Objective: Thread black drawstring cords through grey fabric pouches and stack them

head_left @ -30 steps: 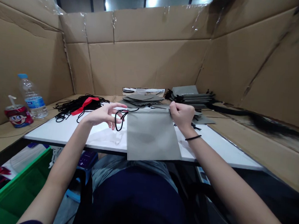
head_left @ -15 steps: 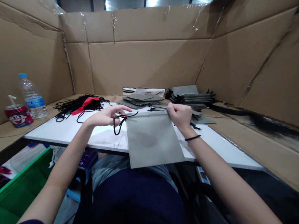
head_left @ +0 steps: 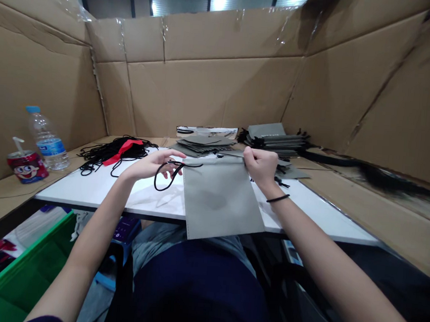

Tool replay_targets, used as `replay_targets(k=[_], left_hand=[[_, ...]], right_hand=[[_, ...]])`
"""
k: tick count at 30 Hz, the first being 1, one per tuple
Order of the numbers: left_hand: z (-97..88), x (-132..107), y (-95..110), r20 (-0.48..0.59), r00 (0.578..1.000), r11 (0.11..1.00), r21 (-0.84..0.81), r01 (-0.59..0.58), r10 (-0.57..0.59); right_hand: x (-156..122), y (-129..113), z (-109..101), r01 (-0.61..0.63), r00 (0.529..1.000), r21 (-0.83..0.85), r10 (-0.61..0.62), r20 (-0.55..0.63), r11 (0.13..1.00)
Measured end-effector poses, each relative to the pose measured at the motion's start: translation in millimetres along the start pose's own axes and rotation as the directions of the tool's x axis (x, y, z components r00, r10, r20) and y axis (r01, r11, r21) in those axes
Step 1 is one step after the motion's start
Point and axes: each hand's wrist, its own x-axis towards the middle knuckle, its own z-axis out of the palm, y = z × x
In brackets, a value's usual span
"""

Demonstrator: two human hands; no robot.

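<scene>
A flat grey fabric pouch (head_left: pixel 219 198) lies across the white table's front edge, its lower end hanging over my lap. My right hand (head_left: pixel 261 167) pinches the pouch's top edge near its right corner. To the left, my left hand (head_left: pixel 147 165) holds a thin black cord (head_left: pixel 163 182) between its fingers. The cord forms a hanging loop below my fingers, and its end runs to the pouch's top edge. Where the cord enters the pouch is too small to make out.
A tangle of black cords with a red ribbon (head_left: pixel 121 151) lies at the table's left. Stacks of grey pouches (head_left: pixel 203 145) (head_left: pixel 272 140) sit at the back, before cardboard walls (head_left: pixel 205 91). A water bottle (head_left: pixel 47 140) and a red can (head_left: pixel 26 167) stand left; a green bin (head_left: pixel 15 284) sits below.
The cord loop has swung left and opened wider, and my left hand has shifted slightly left. The pouch's lower end now reaches further over the table edge than one second ago.
</scene>
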Motion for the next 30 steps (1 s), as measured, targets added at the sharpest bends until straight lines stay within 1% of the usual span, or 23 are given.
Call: replay_targets(k=[3, 7, 10, 13, 15, 18, 21, 24, 27, 30], left_hand=[[2.1, 2.2, -1.2, -0.034, 0.997, 0.987, -0.150, 0.063, -0.069], [5.0, 4.6, -1.4, -0.078, 0.987, 0.938, -0.330, 0.105, -0.138], [6.8, 6.0, 0.3, -0.095, 0.978, 0.910, -0.392, 0.134, -0.185], [7.5, 6.5, 1.5, -0.096, 0.976, 0.902, -0.408, 0.140, -0.195], [7.4, 6.5, 0.5, -0.078, 0.981, 0.896, -0.424, 0.130, -0.179], [6.7, 6.2, -3.2, -0.018, 0.988, 0.871, -0.473, 0.129, -0.156], [6.0, 5.7, -6.1, 0.075, 0.985, 0.846, -0.506, 0.170, -0.153], [5.3, 5.3, -6.2, 0.153, 0.973, 0.839, -0.495, 0.227, -0.173], [4.9, 5.3, -5.7, 0.190, 0.965, 0.841, -0.479, 0.252, -0.181], [5.8, 5.9, -5.9, 0.202, 0.968, 0.834, -0.500, 0.234, -0.151]], right_hand=[[0.2, 0.3, -0.4, -0.011, 1.000, 0.012, 0.011, -0.002, 1.000], [0.2, 0.3, -0.6, -0.016, 1.000, 0.020, 0.016, -0.002, 1.000], [0.2, 0.3, -0.3, -0.019, 1.000, 0.034, 0.019, 0.001, 0.999], [0.0, 0.3, -0.2, -0.008, 1.000, 0.058, 0.008, -0.002, 0.998], [-0.1, 0.2, -0.1, 0.003, 1.000, 0.070, -0.003, 0.000, 0.998], [-0.2, 0.3, -0.1, 0.010, 1.000, 0.082, -0.011, 0.006, 0.997], [-0.3, 0.2, 0.1, 0.008, 1.000, 0.089, -0.009, 0.010, 0.996], [-0.5, -0.2, 0.1, 0.013, 1.000, 0.086, -0.015, 0.016, 0.996], [-0.6, -0.7, 0.1, 0.031, 0.999, 0.096, -0.033, 0.017, 0.995], [-0.7, -1.1, 0.0, 0.046, 0.999, 0.116, -0.048, 0.009, 0.992]])
